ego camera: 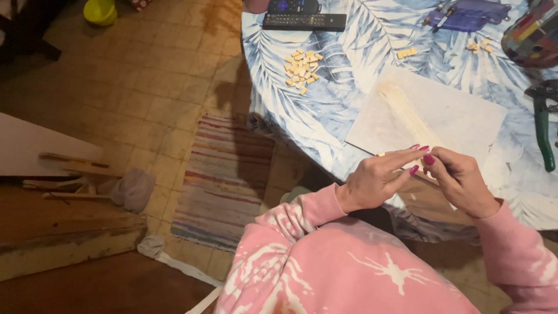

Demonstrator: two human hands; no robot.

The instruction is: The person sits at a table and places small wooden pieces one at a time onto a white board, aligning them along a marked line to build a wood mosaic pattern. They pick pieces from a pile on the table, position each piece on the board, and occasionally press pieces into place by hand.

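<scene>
1. You have two hands in view, your left hand [375, 180] and your right hand [462, 180].
2. You have three clusters of small pale wooden pieces on the tabletop [349, 110]: one large heap [302, 70], too many to count exactly, and two small groups [406, 53] [479, 45].
3. One pale square board [453, 116].
4. Two remote controls [304, 22] [293, 6].
5. One green-handled tool [543, 128].
6. One striped rug [224, 180] on the floor.
</scene>
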